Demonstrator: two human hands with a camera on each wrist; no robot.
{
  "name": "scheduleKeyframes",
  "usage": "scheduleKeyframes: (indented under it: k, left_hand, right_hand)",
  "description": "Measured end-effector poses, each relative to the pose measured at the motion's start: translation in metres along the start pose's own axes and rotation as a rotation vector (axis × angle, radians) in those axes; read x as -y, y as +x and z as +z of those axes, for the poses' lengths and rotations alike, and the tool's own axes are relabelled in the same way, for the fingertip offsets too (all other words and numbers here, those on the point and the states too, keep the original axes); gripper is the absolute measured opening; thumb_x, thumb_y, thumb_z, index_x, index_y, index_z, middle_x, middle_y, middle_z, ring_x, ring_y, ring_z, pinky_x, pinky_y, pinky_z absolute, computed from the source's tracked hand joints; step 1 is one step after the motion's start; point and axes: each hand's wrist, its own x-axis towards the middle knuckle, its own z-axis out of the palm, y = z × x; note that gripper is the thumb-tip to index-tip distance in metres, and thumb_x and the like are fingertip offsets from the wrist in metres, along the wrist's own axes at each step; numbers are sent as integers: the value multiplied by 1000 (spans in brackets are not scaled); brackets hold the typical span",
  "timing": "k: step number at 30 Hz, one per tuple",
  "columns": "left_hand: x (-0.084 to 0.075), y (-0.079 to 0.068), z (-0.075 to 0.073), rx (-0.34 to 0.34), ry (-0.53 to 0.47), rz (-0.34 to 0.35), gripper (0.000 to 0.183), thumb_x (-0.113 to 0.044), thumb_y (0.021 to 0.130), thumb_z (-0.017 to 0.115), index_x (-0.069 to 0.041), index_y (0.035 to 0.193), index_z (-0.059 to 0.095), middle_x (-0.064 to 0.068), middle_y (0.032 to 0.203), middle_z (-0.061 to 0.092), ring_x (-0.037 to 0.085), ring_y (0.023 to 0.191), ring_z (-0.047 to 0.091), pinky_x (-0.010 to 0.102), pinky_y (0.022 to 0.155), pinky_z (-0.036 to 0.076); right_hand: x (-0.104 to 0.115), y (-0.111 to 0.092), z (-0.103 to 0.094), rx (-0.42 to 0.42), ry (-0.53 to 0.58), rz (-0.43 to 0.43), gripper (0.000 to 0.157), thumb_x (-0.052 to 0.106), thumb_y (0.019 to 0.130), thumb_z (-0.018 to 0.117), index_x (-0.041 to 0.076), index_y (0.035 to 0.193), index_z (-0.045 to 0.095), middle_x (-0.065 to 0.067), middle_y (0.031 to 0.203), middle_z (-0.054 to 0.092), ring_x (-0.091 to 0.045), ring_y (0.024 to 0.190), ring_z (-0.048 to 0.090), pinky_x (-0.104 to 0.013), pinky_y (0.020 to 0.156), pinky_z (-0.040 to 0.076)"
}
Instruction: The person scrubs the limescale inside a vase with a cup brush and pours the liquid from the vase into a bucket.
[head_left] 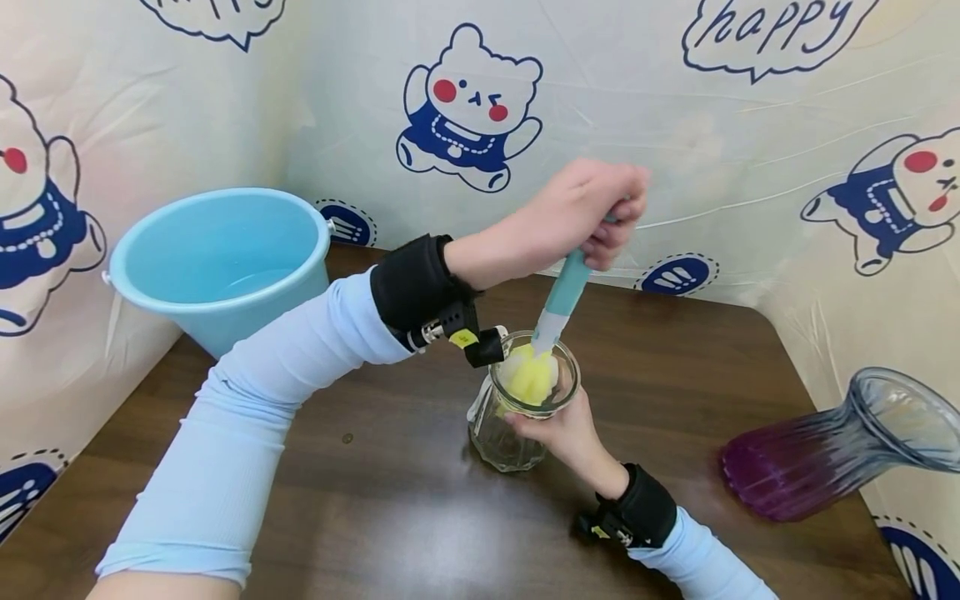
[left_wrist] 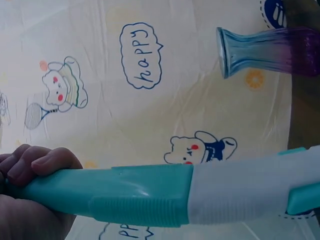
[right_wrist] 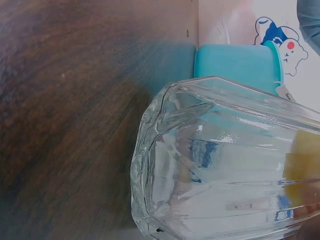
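Observation:
My left hand (head_left: 588, 204) grips the teal end of a sponge bottle brush (head_left: 567, 283), held slanted above the glass. In the left wrist view, curled fingers (left_wrist: 47, 162) wrap the end of the teal and white handle (left_wrist: 145, 195). The brush's yellow sponge head (head_left: 531, 375) sits inside the mouth of a clear glass vase (head_left: 510, 446). Around that vase's neck my right hand (head_left: 570, 429) is holding on. The right wrist view has the faceted vase base (right_wrist: 220, 165) up close, with the yellow sponge (right_wrist: 302, 167) showing through its upper part.
A light blue bucket (head_left: 217, 250) stands at the back left of the wooden table (head_left: 390, 500). At the right, a purple and clear glass vase (head_left: 817, 454) stands near the edge. Behind hangs a bear-printed sheet (head_left: 637, 100).

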Motion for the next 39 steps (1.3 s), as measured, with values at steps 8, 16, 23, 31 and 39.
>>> scheduleKeyframes:
  k: [8,16,23,31,39]
  left_hand:
    - [23,5,-18,-135,-181,-163,30,-3,90,26,-8,60,26,0,50,23,14,40,22,23,42,19]
    - [62,-6,-23,-183,-241,-291,29,-6,87,28,-9,58,25,-1,49,21,11,39,20,23,42,19]
    - [87,-21,-30,-186,-247,-269,28,-7,90,25,-7,63,23,0,54,20,11,43,20,23,45,20]
    - [80,-19,-23,-165,-232,-255,27,-7,90,26,-7,63,24,0,53,21,12,43,21,24,46,21]
    - [48,-13,-24,-206,-246,-170,33,-8,91,28,-10,58,25,-1,50,22,13,41,22,23,43,20]
  right_hand:
    - [1,0,2,8,50,103,72,-10,59,75,-11,122,39,-24,114,51,-8,99,49,-18,84,40]
    - [1,1,2,1,8,46,71,-9,58,76,-12,119,40,-25,116,51,-15,104,49,-25,88,42]
    - [1,2,3,-7,-48,15,69,-6,57,78,-12,115,42,-25,106,55,-27,98,55,-37,80,46]
    - [3,3,0,-24,-47,29,71,-8,56,78,-12,117,41,-26,105,56,-22,95,55,-35,77,47]
    - [-13,0,1,-6,23,16,73,-11,57,77,-10,119,40,-24,115,52,-18,102,52,-22,83,43]
